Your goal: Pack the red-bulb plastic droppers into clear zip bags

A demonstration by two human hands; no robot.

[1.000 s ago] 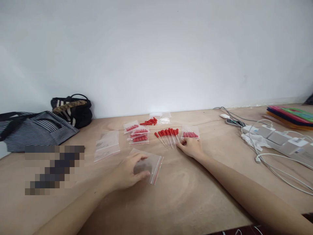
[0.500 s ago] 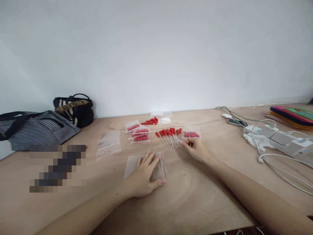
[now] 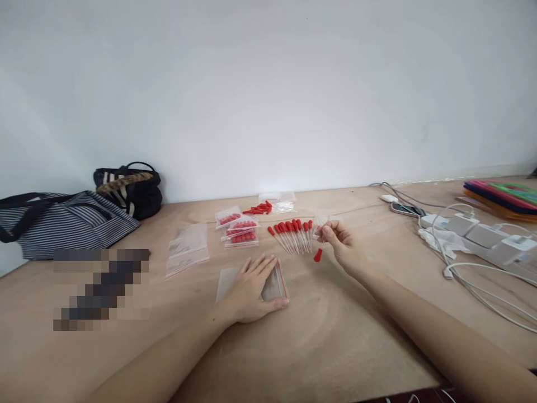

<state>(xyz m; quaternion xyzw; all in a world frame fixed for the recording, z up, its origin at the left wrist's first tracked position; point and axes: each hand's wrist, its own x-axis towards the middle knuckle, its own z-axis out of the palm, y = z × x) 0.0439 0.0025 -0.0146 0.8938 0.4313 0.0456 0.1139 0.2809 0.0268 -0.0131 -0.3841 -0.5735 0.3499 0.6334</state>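
Note:
My left hand (image 3: pixel 255 288) lies spread and flat on a clear zip bag (image 3: pixel 226 280) with a red seal line. My right hand (image 3: pixel 338 240) is pinched closed beside a clear bag of red-topped pieces (image 3: pixel 320 220), partly covering it. A red-bulbed dropper hangs from that hand, its red bulb (image 3: pixel 318 255) pointing down and its stem mostly hidden by the fingers. Several droppers with red bulbs (image 3: pixel 289 226) and clear stems lie fanned out left of my right hand.
Filled bags (image 3: pixel 243 235) and loose red bulbs (image 3: pixel 260 209) lie behind my left hand. More flat bags (image 3: pixel 187 249) are left. A striped bag (image 3: pixel 79 224) stands far left; a power strip (image 3: pixel 482 240), cables and folders (image 3: pixel 503 198) are right.
My right hand has lifted a dropper away from the fanned row, and its red bulb now points down. My left hand has stayed nearly in place on the bag.

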